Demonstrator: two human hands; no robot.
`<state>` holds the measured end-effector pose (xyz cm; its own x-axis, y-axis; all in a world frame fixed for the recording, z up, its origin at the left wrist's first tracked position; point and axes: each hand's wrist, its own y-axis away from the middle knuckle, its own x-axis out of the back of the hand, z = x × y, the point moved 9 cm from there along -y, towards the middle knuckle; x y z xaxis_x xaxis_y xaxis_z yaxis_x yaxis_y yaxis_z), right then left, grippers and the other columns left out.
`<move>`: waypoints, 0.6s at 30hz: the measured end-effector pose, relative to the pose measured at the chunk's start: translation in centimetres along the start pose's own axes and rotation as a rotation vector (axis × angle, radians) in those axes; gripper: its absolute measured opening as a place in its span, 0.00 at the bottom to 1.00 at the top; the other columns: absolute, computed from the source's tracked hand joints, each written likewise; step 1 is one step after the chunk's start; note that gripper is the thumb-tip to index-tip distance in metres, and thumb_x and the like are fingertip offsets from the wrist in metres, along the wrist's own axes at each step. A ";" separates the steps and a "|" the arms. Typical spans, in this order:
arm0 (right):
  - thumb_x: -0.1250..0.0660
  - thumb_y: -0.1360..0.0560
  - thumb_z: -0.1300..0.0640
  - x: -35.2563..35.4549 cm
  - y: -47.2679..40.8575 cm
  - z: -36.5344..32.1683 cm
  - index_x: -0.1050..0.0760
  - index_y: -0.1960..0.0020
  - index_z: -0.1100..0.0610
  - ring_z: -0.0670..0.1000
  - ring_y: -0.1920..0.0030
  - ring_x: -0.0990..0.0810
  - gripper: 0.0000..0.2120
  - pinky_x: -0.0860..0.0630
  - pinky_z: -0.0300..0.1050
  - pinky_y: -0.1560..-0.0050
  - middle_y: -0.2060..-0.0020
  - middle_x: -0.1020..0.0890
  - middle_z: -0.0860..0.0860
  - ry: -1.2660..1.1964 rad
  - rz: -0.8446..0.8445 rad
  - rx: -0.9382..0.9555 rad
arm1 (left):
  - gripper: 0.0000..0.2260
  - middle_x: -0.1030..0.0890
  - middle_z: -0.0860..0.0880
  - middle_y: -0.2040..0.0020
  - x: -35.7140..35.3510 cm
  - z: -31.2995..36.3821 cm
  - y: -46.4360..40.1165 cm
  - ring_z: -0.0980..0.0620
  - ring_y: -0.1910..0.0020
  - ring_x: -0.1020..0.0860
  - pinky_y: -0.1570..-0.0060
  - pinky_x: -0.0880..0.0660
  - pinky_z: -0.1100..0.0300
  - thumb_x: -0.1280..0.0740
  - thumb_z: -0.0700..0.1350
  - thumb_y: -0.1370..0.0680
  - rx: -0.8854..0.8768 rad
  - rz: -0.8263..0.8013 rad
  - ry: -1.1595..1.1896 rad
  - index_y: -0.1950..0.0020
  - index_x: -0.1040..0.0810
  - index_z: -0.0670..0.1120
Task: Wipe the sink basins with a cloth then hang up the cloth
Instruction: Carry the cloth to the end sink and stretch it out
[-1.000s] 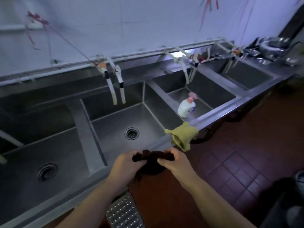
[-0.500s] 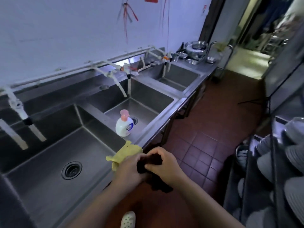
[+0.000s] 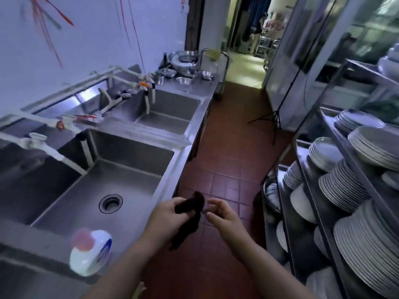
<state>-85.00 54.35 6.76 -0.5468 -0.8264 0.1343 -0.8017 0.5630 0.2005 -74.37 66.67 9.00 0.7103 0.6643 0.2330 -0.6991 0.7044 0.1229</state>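
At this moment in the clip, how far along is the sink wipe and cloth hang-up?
Wiping: cannot confirm; the near basin holds no cloth or suds. In hand: the left hand grips the dark cloth over the floor beside the sink edge; the right hand is loosely curled beside it, apparently not gripping. Left: hanging the cloth; no hook or rail identifiable.

A single wide-angle head camera looks forward and down along a narrow kitchen aisle, its edges bowed by the lens. The steel sink run (image 3: 177, 160) stretches from 8 o'clock toward 11 o'clock, the plate rack (image 3: 323, 190) fills 3 to 5 o'clock, and a doorway (image 3: 248, 39) sits far off at 12 o'clock. Both forearms enter close from 6 o'clock, the nearest things in view; no second view shares the scene.
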 end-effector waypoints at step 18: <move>0.33 0.30 0.71 15.7 -27.1 2.6 0.27 0.57 0.62 0.50 0.61 0.22 0.06 0.25 0.38 0.59 0.64 0.22 0.55 0.034 -0.087 -0.164 | 0.04 0.16 0.43 0.59 -8.6 3.0 -29.5 0.44 0.57 0.18 0.58 0.20 0.52 0.28 0.38 0.28 0.140 0.094 0.440 0.56 0.17 0.45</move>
<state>-72.48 26.18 0.93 -0.4661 -0.8733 0.1418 -0.7941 0.4836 0.3682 -60.12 39.38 6.30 0.5898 0.7876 -0.1785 -0.7448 0.6159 0.2566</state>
